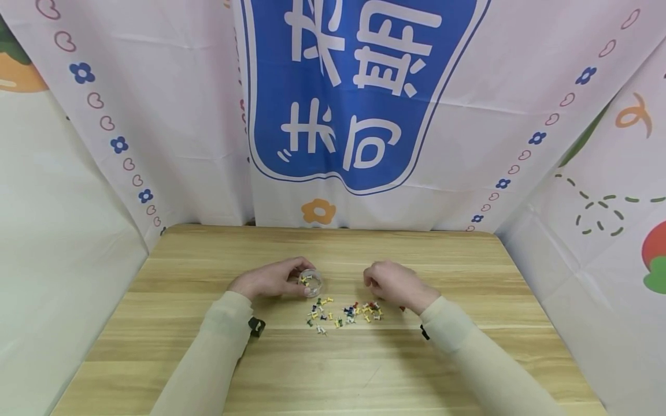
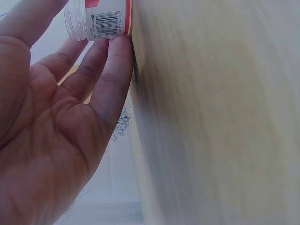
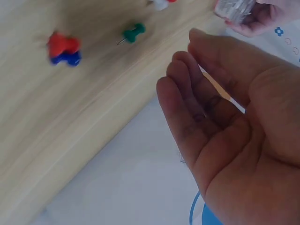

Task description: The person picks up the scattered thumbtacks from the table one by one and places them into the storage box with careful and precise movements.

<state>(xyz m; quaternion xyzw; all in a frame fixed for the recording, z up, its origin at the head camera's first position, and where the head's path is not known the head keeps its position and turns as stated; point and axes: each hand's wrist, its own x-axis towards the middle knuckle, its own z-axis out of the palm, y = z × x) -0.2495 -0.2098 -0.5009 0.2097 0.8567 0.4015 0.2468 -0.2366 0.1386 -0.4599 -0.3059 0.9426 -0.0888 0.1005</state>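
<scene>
On the left side of the pins, my left hand [image 1: 274, 279] grips a small clear round jar [image 1: 319, 283], thumb on the near side and fingers behind. A few push pins show inside it. The left wrist view shows the barcode label [image 2: 107, 23] on the jar's side. My right hand [image 1: 398, 284] is over the table to the right, fingers loosely bent, with nothing visible between thumb and fingertips in the right wrist view. Nearest to it lie a green push pin [image 3: 134, 32], a red push pin [image 3: 63, 43] and a blue push pin [image 3: 66, 58].
Several loose push pins in yellow, white, blue, green and red lie scattered between the hands, with yellow pins [image 1: 330, 316] among them. The wooden table [image 1: 333, 375] ends at a printed cloth [image 1: 208, 115] behind. More cloth hangs at both sides.
</scene>
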